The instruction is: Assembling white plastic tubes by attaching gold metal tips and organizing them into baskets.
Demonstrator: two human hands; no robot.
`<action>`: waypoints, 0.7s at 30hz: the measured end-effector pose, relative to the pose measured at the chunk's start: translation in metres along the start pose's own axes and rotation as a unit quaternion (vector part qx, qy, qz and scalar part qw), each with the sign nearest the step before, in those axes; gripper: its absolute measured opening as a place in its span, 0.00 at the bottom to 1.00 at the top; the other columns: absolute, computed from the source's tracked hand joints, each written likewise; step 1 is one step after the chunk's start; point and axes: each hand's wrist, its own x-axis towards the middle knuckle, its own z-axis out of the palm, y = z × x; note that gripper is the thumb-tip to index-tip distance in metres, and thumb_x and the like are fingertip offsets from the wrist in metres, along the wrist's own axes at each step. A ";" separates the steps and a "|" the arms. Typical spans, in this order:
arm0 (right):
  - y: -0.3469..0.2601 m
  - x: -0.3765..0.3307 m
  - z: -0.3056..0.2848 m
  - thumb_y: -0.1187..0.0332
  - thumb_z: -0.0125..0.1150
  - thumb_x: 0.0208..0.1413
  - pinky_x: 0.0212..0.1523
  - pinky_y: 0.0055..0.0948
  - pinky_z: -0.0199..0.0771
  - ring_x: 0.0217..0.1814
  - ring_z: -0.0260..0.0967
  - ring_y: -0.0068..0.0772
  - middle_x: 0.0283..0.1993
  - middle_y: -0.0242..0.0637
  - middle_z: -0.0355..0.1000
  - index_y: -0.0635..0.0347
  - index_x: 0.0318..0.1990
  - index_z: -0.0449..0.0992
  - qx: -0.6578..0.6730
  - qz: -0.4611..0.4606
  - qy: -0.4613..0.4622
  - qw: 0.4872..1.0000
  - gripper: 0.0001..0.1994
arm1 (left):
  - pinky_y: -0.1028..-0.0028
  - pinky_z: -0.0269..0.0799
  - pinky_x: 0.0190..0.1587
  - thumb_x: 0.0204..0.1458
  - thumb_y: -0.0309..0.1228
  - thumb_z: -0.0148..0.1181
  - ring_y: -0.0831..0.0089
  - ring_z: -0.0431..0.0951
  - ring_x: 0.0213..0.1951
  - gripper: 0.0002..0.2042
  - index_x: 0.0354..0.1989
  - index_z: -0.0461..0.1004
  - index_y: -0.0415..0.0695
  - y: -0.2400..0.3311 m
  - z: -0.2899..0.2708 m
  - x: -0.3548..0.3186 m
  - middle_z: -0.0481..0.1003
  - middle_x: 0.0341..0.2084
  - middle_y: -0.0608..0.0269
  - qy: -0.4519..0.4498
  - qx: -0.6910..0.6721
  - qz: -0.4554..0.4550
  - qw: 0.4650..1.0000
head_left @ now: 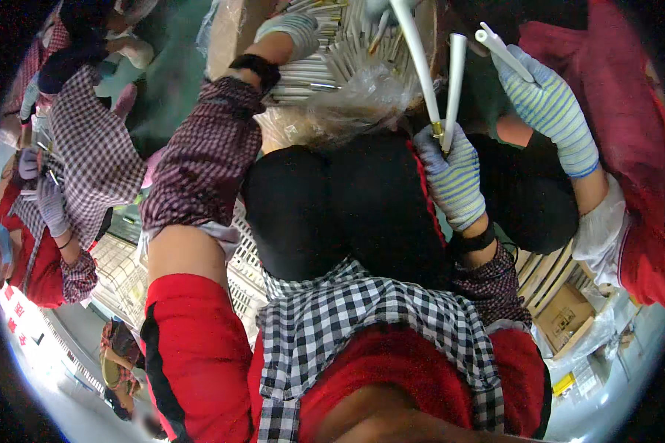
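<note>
Checked apron (377, 303): across your chest.
White tubes (457, 77): near the carton's (233, 33) right edge, pointing away from you, one leaning left.
Right hand (451, 177): gripping both.
Left hand (292, 33): over carton; can't tell finger state.

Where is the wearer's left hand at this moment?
In the head view, the left hand is at the top, left of centre, over the left side of a pile of pale rods, beyond the crumpled clear plastic.
</note>
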 end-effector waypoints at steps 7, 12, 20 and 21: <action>-0.031 0.013 -0.017 0.52 0.60 0.52 0.31 0.33 0.69 0.28 0.72 0.39 0.25 0.44 0.72 0.63 0.35 0.75 0.098 -0.150 -0.035 0.983 0.20 | 0.67 0.71 0.39 0.44 0.42 0.60 0.59 0.77 0.34 0.21 0.41 0.74 0.38 0.038 -0.096 -0.113 0.78 0.33 0.50 0.268 -0.293 -0.084 0.914; -0.066 0.032 -0.015 0.53 0.58 0.55 0.31 0.31 0.70 0.27 0.71 0.36 0.27 0.43 0.73 0.63 0.38 0.75 0.172 -0.294 0.015 0.940 0.19 | 0.81 0.64 0.29 0.50 0.25 0.58 0.81 0.68 0.24 0.04 0.34 0.73 0.41 0.147 -0.130 -0.166 0.72 0.23 0.69 0.370 -0.589 0.022 0.718; -0.110 0.014 0.002 0.71 0.57 0.56 0.35 0.24 0.72 0.35 0.70 0.24 0.35 0.34 0.74 0.63 0.46 0.72 0.352 -0.312 -0.029 0.882 0.11 | 0.81 0.67 0.32 0.48 0.22 0.60 0.84 0.69 0.27 0.05 0.33 0.73 0.39 0.190 -0.137 -0.190 0.72 0.23 0.70 0.495 -0.576 0.075 0.646; -0.111 0.015 0.000 0.71 0.57 0.56 0.35 0.24 0.72 0.35 0.70 0.24 0.35 0.34 0.74 0.63 0.46 0.72 0.355 -0.317 -0.030 0.879 0.11 | 0.81 0.67 0.33 0.48 0.22 0.61 0.84 0.70 0.28 0.06 0.34 0.73 0.39 0.190 -0.137 -0.195 0.73 0.24 0.69 0.501 -0.556 0.054 0.661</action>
